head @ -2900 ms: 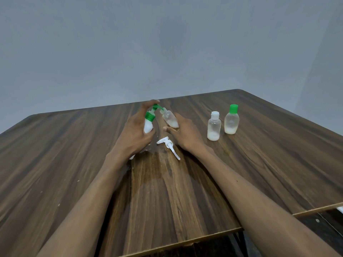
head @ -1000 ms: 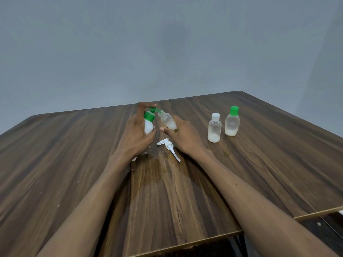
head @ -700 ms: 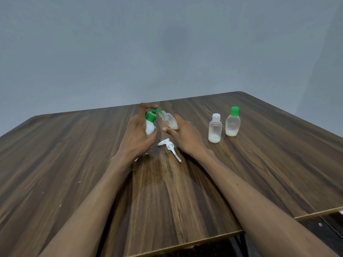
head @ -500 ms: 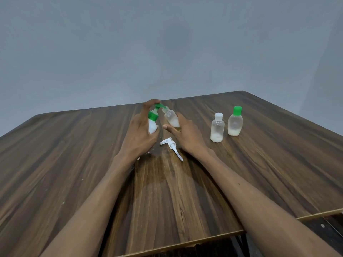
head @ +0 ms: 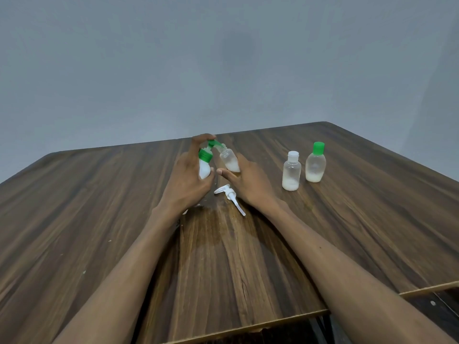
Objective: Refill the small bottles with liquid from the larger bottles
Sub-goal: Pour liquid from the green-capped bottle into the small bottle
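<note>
My left hand (head: 187,180) grips a white pump bottle (head: 204,167) with a green collar, and its forefinger rests on the green pump head (head: 211,143). The nozzle points into the open neck of a small clear bottle (head: 229,161), which my right hand (head: 248,184) holds tilted toward it. White liquid fills the lower part of that small bottle. A loose white pump top (head: 229,198) lies on the table between my wrists.
Two more small bottles stand to the right on the wooden table (head: 99,219): a white-capped bottle (head: 291,174) and a green-capped bottle (head: 315,163), each with some white liquid. The table's near edge runs below my forearms. A grey wall rises behind.
Both hands and the two bottles have stayed together at the same spot; the view has shifted slightly. The forefinger keeps its place on the pump head.
</note>
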